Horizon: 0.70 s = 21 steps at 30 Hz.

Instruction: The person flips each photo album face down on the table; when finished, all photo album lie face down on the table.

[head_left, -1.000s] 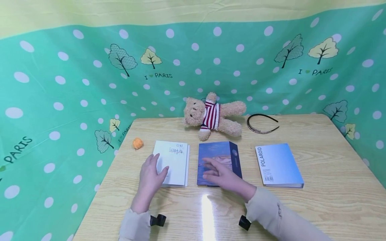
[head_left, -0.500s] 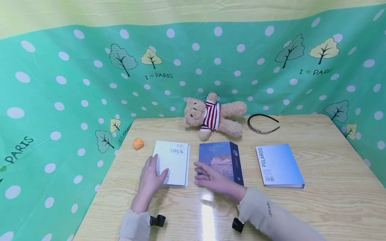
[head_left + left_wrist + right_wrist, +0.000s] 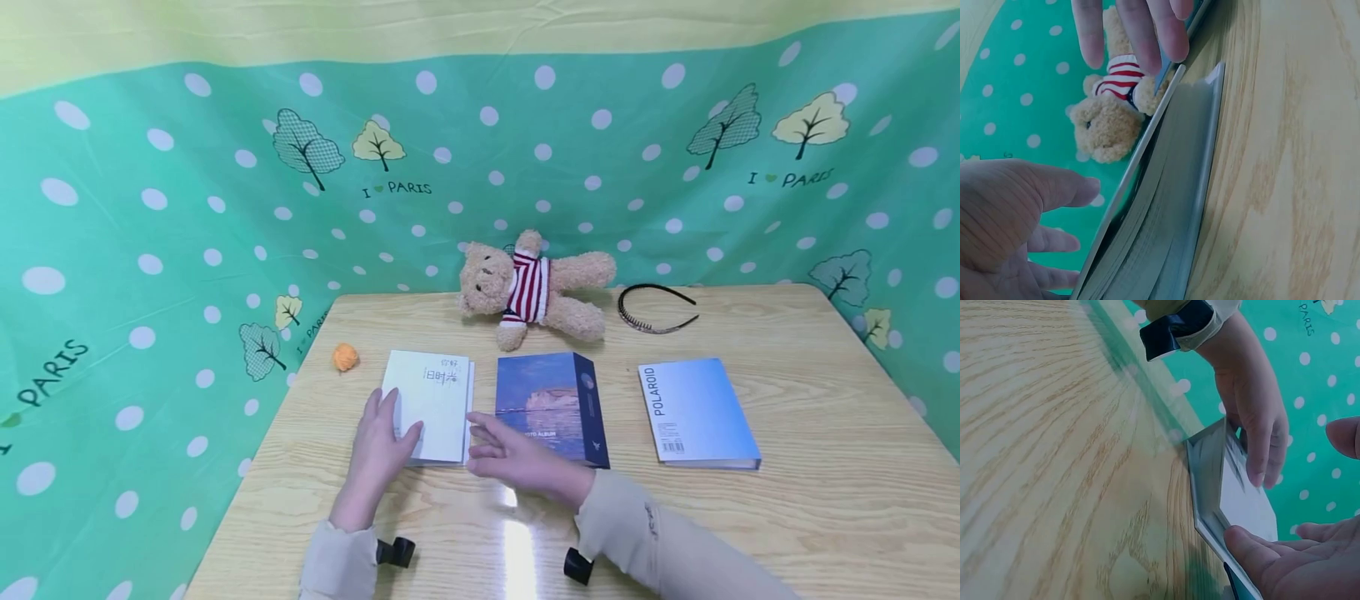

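A white-covered book [image 3: 431, 408] with dark lettering lies on the table, left of the middle. My left hand [image 3: 381, 450] is at its left edge, thumb and fingers spread over the cover. From the other side, my right hand [image 3: 517, 458] has its fingertips at the book's right edge, fingers fairly straight. Its palm hangs over the lower part of a dark blue photo album [image 3: 551, 400] with a painted cliff picture. In the left wrist view the page block [image 3: 1172, 162] shows between the covers. Contact of the right fingertips with the book is hard to tell.
A light blue Polaroid album [image 3: 697, 412] lies at the right. Behind stand out a teddy bear [image 3: 532, 287] in a striped shirt, lying sideways, and a black headband [image 3: 645, 312]. An orange ball [image 3: 345, 357] sits at the left. A green dotted cloth [image 3: 487, 167] hangs behind the table.
My right hand has moved left from over the blue photo album to the white book's right edge. My left hand has stayed at the book's left edge.
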Motion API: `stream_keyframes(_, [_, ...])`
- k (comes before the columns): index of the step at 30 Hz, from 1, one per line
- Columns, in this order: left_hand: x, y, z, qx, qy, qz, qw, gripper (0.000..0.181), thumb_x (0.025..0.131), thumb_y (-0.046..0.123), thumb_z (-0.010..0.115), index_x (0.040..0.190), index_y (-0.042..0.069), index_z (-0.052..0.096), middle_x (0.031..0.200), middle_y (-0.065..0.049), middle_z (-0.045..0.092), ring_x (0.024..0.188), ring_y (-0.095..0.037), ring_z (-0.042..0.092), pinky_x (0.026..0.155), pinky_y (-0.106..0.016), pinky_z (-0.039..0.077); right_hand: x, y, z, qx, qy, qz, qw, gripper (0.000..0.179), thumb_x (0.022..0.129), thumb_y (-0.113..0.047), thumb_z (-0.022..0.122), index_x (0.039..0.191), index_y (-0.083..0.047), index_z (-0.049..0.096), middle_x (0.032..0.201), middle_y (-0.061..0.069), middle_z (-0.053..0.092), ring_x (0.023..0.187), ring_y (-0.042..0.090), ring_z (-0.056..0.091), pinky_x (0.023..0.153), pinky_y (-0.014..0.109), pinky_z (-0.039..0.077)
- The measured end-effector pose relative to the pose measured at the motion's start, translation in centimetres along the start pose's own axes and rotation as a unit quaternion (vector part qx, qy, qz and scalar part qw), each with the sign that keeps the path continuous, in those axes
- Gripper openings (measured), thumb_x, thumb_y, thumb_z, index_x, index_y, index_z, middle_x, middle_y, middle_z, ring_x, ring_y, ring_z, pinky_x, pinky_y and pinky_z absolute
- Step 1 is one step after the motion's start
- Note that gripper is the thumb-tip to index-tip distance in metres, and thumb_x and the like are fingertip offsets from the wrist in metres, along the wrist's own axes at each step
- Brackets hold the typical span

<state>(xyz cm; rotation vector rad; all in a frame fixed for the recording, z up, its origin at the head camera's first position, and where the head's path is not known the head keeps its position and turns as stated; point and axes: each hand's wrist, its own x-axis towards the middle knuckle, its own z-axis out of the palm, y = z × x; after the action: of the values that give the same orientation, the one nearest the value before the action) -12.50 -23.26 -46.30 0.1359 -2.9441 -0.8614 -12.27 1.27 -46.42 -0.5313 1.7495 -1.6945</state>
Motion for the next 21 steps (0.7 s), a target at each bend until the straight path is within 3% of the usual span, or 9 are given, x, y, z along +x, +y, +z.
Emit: stream_keyframes(21, [-0.1,-0.1,0.5,0.015,0.004,0.006,0.9999,0.072,0.089,0.026,0.068,0.146,-0.005,0.037,0.155,-0.031,0.016,0.134,-0.054,0.029,0.107,-0.062,0.030,0.5,0.3,1.3,0.013,-0.010,0.015,0.9997,0.081,0.094,-0.024,0.065,0.157,-0.011,0.016,0.159,0.020,0.016,0.139,0.037,0.034,0.111,0.047,0.033])
